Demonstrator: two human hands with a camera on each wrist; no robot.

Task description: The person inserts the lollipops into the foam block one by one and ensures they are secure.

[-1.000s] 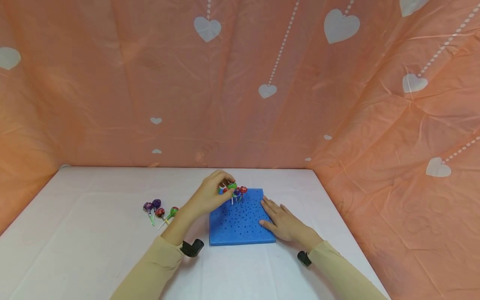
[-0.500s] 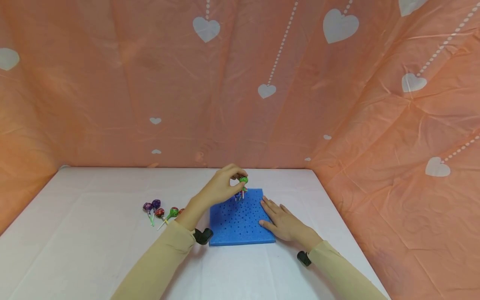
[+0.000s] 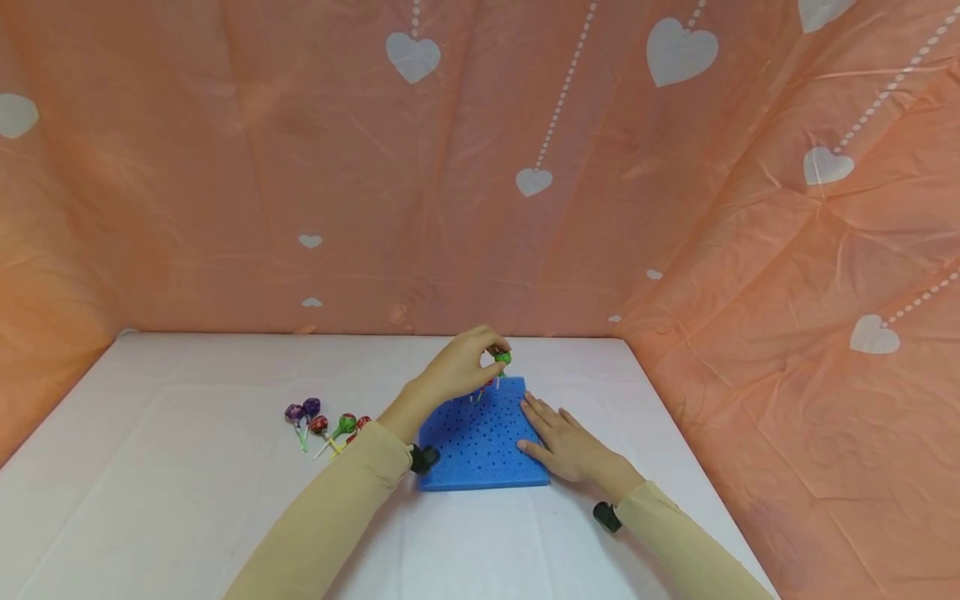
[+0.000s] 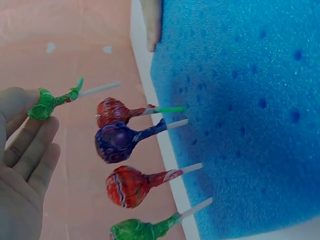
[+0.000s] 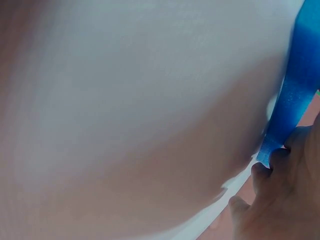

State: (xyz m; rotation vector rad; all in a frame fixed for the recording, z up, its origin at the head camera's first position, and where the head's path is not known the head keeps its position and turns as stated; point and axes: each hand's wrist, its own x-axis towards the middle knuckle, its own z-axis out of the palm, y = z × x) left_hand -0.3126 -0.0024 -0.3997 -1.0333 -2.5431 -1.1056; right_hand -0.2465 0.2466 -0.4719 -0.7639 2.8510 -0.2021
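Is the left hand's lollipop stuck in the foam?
No, its stick ends in the air, clear of the foam.

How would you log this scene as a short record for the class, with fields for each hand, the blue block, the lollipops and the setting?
Left hand: pinches a green lollipop by its wrapped head, stick clear of the foam
Right hand: fingers straight, touching the block's right edge
Blue foam block: flat, dotted with holes
Standing lollipops: at least four, red, purple, red and green
Loose lollipops: at least five, left of the block
Setting: white table, orange backdrop with pale hearts
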